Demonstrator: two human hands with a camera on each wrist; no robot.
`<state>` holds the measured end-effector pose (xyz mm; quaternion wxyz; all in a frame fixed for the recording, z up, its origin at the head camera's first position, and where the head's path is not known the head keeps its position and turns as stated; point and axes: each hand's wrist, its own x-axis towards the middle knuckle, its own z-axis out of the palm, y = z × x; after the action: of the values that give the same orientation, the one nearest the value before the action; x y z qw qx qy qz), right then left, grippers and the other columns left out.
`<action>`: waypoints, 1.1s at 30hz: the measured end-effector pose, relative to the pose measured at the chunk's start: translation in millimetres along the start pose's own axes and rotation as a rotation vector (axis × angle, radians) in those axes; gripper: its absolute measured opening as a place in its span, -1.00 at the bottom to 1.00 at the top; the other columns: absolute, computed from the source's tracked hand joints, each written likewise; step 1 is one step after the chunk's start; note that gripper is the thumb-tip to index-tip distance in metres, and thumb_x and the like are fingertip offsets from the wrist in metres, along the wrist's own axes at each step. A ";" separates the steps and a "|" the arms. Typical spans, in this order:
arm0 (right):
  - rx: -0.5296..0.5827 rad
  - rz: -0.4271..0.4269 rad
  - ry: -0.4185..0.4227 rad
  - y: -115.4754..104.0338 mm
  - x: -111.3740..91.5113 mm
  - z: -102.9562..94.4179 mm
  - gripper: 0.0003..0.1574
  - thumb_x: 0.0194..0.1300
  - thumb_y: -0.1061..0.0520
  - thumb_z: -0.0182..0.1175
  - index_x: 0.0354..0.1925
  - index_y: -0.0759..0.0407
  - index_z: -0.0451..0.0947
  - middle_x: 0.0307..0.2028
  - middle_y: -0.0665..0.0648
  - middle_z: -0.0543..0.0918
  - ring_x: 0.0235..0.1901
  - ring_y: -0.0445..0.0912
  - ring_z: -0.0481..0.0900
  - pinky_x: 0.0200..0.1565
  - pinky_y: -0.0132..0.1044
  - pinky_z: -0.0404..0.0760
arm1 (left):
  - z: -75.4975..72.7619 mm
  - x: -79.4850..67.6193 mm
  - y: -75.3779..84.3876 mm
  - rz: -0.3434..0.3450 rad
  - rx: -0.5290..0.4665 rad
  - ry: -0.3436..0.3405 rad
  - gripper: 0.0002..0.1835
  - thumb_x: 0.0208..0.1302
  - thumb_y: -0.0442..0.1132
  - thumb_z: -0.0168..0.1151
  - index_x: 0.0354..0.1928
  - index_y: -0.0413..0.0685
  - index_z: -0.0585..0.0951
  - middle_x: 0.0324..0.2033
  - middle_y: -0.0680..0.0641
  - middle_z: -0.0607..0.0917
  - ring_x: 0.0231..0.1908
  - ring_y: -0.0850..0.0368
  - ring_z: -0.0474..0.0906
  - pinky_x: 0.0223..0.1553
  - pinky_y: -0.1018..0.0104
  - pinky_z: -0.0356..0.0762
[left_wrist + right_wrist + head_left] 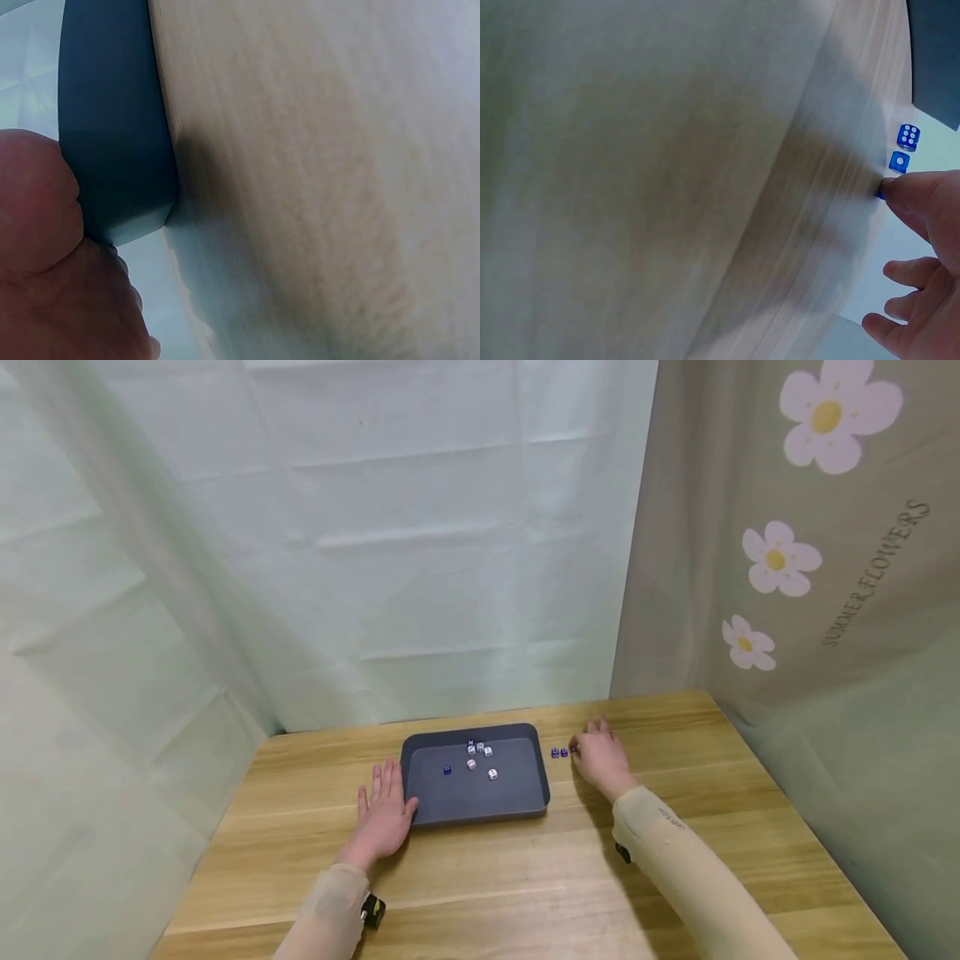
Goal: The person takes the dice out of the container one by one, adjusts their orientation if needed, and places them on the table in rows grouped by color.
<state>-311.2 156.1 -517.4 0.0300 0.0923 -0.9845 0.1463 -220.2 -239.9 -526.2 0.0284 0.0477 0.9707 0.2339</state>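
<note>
Two hands beside a tray of dice, the right pinching a blue die

A light-brown wood-grain table [495, 893] fills the lower view, its back edge just beyond a dark grey, shallow rectangular tray [453, 802]. Wood stretches from the tray toward the viewer, and from the right hand [602, 760] to the table's right edge.

The left hand [384, 818] lies flat at the tray's left side, fingers straight, thumb against its outer wall.

Right of the tray, two small blue cube dice with white dots [908, 137] sit side by side, between the tray's wall and the right hand. A third blue die [880, 193], in line with them, is mostly hidden under that hand's pinching fingertips; its other fingers stand apart.

Inside the tray lie five white dice [492, 774] and two blue dice [447, 769].
</note>
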 end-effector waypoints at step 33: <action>-0.015 0.031 -0.018 -2.4 -1.4 1.7 -0.75 0.47 0.16 0.36 0.06 0.13 0.77 0.42 0.48 0.47 0.55 0.55 0.08 0.43 0.44 0.24 | -1.2 0.0 -0.4 -0.011 0.016 -0.009 -0.17 0.69 -0.14 -0.02 0.67 -0.43 -0.17 0.68 -0.39 -0.24 0.65 -0.39 -0.44 0.52 -0.47 -0.44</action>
<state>-309.5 153.6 -518.5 0.0198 0.0782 -0.9871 0.1384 -220.3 -240.7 -525.4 0.0336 0.0435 0.9726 0.2258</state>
